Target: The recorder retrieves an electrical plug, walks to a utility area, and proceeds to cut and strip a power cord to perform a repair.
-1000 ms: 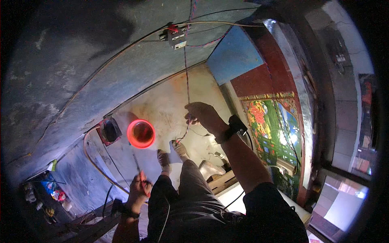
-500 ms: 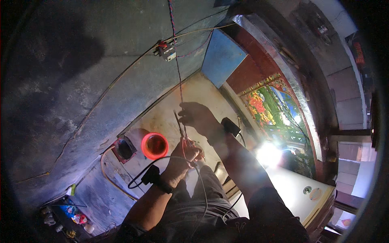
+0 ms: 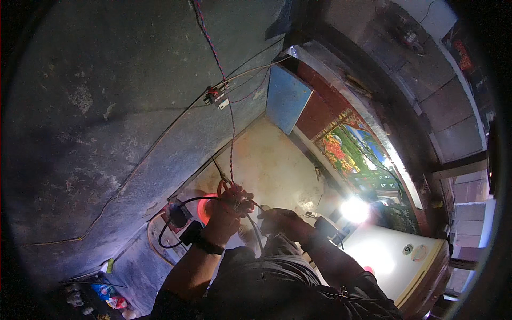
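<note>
We have the twisted red-and-dark wire (image 3: pixel 232 152) hanging from the switch box (image 3: pixel 217 98) on the grey wall (image 3: pixel 85 160) down to our left hand (image 3: pixel 226 209), whose fingers are bent round its lower end and the red-handled scissors (image 3: pixel 221 185), blades pointing up toward the wall. Our right hand (image 3: pixel 285 222) is just beside it, fingers curled inward; we cannot tell whether they pinch anything.

The main danger, as we judge it, is the wire itself. We cannot see whether it carries current; if it does, metal blades or bare skin on exposed strands could give us a shock. A hard tug could also strain its join at the switch box, since it runs nearly straight with little slack.

The black cable (image 3: pixel 255 229) loops past the scissors and between the hands, so it could snag, or slip into the blades if we snip carelessly. With scissors and wire sharing one hand, our hold may loosen, and anything dropped could land in the red bucket (image 3: pixel 203 209), partly hidden behind that hand. Glare from the lamp (image 3: pixel 355 210) might make thin strands hard to pick out
</note>
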Motion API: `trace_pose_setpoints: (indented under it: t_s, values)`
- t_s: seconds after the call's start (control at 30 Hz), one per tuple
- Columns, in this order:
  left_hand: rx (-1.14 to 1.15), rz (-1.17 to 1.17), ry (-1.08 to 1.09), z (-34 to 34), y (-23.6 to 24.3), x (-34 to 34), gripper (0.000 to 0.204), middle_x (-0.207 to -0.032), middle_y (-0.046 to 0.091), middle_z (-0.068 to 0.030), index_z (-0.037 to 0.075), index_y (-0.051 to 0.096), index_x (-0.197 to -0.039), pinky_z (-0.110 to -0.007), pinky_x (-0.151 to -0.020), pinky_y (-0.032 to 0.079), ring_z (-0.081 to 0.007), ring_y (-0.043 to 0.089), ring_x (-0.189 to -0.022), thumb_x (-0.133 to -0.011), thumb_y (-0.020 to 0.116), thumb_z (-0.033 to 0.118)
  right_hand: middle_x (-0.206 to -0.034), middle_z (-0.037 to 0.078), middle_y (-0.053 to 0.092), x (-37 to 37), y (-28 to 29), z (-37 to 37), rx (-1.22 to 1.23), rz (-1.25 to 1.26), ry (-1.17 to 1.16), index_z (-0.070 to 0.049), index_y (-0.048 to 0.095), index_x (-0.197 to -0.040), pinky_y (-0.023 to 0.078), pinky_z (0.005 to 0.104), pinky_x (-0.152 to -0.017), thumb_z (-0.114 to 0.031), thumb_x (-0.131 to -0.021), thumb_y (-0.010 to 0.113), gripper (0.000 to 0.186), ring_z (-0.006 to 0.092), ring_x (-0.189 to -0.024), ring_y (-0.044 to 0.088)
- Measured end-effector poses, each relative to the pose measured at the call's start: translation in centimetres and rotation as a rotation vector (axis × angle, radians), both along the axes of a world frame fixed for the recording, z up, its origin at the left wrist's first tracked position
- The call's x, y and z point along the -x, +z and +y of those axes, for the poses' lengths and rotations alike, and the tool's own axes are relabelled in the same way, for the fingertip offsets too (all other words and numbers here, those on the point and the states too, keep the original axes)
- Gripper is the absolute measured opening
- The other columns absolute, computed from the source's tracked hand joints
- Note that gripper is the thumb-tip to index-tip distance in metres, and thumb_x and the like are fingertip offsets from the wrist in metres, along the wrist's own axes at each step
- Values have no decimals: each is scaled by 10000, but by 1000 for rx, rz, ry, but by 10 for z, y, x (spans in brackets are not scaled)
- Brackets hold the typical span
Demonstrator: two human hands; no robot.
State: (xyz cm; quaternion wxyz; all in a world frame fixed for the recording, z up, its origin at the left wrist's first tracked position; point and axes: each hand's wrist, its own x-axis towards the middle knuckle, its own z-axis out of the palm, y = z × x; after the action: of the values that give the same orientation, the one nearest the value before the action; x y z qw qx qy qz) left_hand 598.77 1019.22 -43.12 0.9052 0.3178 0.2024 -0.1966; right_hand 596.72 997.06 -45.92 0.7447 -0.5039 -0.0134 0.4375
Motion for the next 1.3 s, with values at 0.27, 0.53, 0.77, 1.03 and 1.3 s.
trace_pose_setpoints:
  t_s: [0.27,0.53,0.77,1.03,1.3]
  values:
    - [-46,33,-132,-4,1,7,188,-957,639,-108,128,585,-982,-327,-658,483,-214,626,-782,-832,679,64,-861,71,628,-3,-23,-32,136,-355,-16,11,561,-1243,495,278,-675,-231,-923,588,401,138,-746,613]
    - [-492,-53,-403,9,-2,42,272,-952,629,-68,70,542,-1062,-301,-629,557,-175,656,-790,-832,676,123,-802,81,591,4,40,-55,78,-284,-332,28,582,-1181,510,297,-620,-126,-948,502,291,162,-662,595]
    - [-417,-42,-791,4,-17,50,526,-1119,550,-142,43,390,-1311,-285,-757,514,-173,580,-988,-856,642,116,-770,53,581,15,49,-68,173,-142,-496,9,614,-1115,494,290,-594,-128,-956,517,232,152,-648,588]
    - [-472,-216,-1153,-10,-36,46,660,-1292,524,-115,37,389,-1373,-311,-859,480,-212,556,-1120,-765,641,89,-886,99,607,16,41,-68,414,-90,-452,14,635,-1075,502,307,-681,-124,-911,509,248,183,-754,591]
    - [-558,-439,-1059,-23,-49,44,584,-1238,581,-97,25,419,-1355,-314,-872,474,-174,583,-1054,-834,624,193,-798,28,629,28,22,-60,398,-207,-422,-17,666,-1054,455,262,-619,-172,-919,577,224,109,-662,537]
